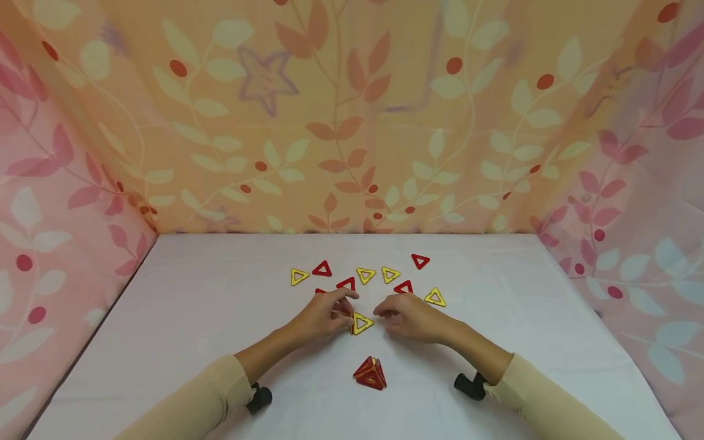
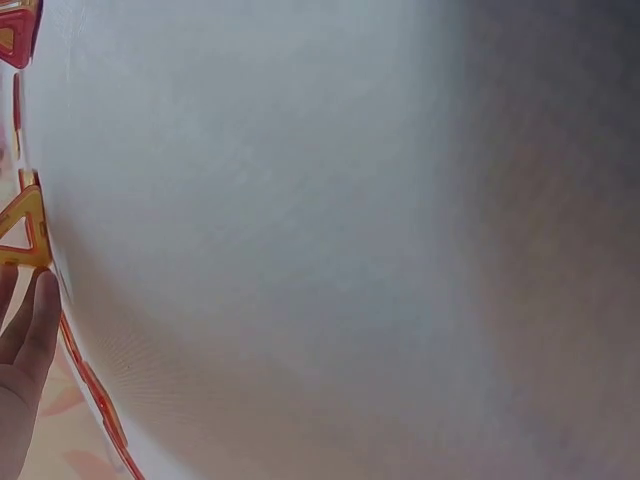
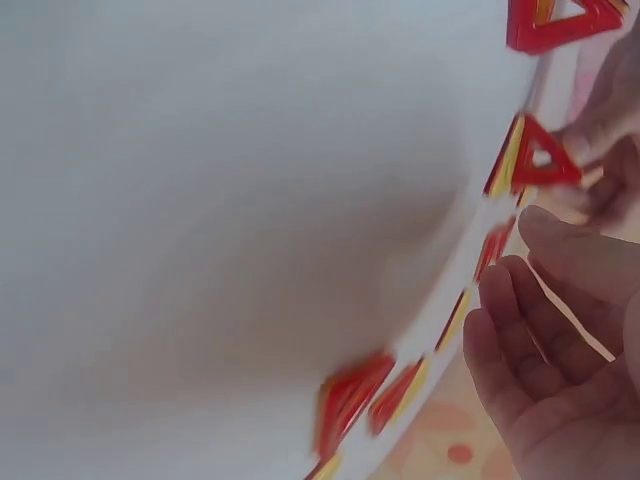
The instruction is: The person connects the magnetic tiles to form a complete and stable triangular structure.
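My left hand (image 1: 321, 318) pinches a yellow triangular magnetic tile (image 1: 362, 323) between thumb and fingers. Joined to it is a red triangular tile (image 3: 545, 155), whose face shows in the right wrist view. The left wrist view catches the yellow side of this pair at its left edge, above the fingertips (image 2: 45, 300). Just right of the tiles, my right hand (image 1: 412, 318) holds nothing, its fingers loosely bent. Nearer the body stands a small red pyramid (image 1: 371, 374) with yellow along its edges.
Beyond the hands, several loose red tiles (image 1: 420, 261) and yellow tiles (image 1: 299, 277) lie scattered on the white tabletop (image 1: 220, 263). One more yellow tile (image 1: 435, 297) sits beside the right hand. Patterned cloth (image 1: 341, 122) encloses the back and sides.
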`<state>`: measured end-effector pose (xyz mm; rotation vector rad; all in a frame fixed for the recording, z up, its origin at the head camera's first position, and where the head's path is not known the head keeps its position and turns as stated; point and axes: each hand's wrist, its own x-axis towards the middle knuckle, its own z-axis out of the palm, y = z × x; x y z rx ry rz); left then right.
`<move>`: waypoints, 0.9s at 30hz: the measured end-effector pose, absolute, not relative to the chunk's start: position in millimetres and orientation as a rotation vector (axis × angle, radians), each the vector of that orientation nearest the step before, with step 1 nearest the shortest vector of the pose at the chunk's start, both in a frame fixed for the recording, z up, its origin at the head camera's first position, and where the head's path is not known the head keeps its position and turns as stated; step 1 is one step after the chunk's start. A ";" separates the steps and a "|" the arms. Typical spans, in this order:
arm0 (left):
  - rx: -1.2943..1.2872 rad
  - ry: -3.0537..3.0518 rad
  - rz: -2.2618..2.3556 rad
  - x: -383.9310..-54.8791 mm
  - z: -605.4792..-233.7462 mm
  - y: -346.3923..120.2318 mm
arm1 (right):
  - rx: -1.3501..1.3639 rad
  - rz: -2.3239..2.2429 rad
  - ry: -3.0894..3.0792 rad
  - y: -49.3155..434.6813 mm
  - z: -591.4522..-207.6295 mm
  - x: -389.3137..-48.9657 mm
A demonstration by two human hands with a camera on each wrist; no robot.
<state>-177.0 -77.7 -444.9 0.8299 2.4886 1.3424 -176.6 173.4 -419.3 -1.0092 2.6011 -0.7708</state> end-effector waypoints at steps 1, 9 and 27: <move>0.827 2.492 1.337 -176.8 -444.8 -77.3 | -1.004 -0.781 2.608 180.4 -417.3 -175.0; 0.799 2.491 1.366 -176.0 -446.7 -78.3 | -0.975 -0.776 2.699 227.5 -411.6 -171.0; 0.806 2.490 1.369 -174.6 -446.4 -77.8 | -0.940 -0.846 2.761 263.5 -431.8 -169.2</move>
